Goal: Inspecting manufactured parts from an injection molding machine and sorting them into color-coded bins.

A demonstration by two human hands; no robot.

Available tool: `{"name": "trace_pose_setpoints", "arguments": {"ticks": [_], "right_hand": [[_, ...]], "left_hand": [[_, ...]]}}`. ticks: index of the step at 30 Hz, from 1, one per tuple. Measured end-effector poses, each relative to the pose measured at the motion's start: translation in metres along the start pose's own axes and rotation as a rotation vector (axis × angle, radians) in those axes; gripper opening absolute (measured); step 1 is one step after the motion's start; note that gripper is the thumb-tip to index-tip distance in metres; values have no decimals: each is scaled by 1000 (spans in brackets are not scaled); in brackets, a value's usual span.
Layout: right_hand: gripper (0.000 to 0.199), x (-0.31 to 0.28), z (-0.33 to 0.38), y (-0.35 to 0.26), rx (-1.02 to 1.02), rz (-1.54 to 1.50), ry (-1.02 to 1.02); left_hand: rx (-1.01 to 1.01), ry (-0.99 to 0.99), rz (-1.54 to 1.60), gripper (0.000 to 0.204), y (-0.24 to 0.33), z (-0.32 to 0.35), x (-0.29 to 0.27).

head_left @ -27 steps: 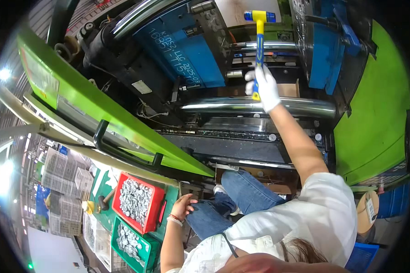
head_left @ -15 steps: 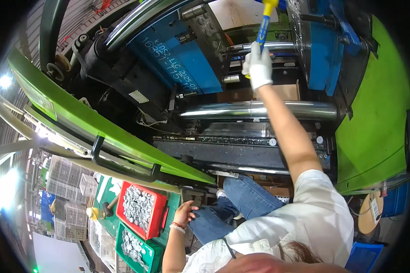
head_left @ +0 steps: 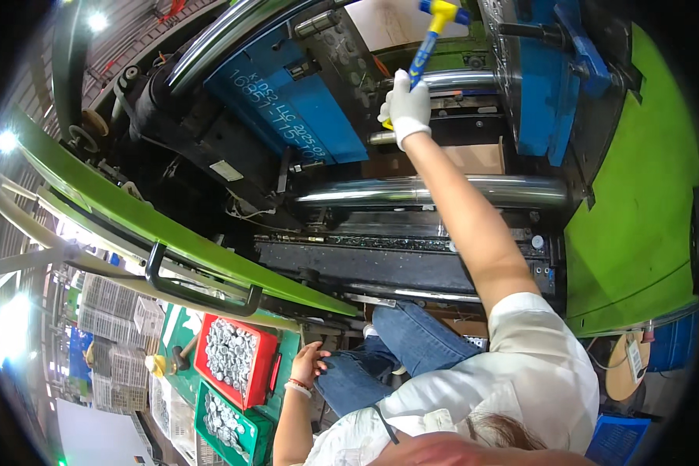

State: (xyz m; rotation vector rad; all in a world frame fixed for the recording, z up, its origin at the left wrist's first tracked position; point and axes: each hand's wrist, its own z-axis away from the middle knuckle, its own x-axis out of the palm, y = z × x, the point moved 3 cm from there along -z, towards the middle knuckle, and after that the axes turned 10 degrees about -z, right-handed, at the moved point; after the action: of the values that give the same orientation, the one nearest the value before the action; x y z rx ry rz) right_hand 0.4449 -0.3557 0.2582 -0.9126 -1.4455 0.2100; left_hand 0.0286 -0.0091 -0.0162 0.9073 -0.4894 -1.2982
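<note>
My right hand [head_left: 408, 107], in a white glove, is closed round the handle of a blue and yellow mallet [head_left: 425, 56]. The mallet's head points up and away, in the gap between two blocks of a moulding machine. Left of the gap is a blue mould half [head_left: 287, 105] with chalk-like writing and a dark metal face; on the right stands another blue block [head_left: 542, 85]. My bare left hand [head_left: 309, 363] rests beside my left knee, its fingers loosely apart and nothing in it.
A polished steel tie bar [head_left: 357, 191] crosses below my right arm. The green machine door [head_left: 202, 260] with a black handle runs along the left; a green panel [head_left: 637, 186] is on the right. Red [head_left: 270, 346] and green [head_left: 262, 431] bins hold many small silvery parts. A hammer [head_left: 180, 357] lies nearby.
My right hand and the mallet have shifted left and slightly down, and more of the mallet's head shows. The view has moved a little. My left hand stays by the knee.
</note>
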Motion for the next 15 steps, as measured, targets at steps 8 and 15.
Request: {"name": "trace_pose_setpoints", "arguments": {"ticks": [8, 15], "right_hand": [[27, 8, 9, 14, 151, 585, -394], [23, 4, -7, -2, -5, 87, 50]], "left_hand": [[2, 64, -18, 35, 0, 0, 3], [-3, 80, -19, 33, 0, 2, 6]]}}
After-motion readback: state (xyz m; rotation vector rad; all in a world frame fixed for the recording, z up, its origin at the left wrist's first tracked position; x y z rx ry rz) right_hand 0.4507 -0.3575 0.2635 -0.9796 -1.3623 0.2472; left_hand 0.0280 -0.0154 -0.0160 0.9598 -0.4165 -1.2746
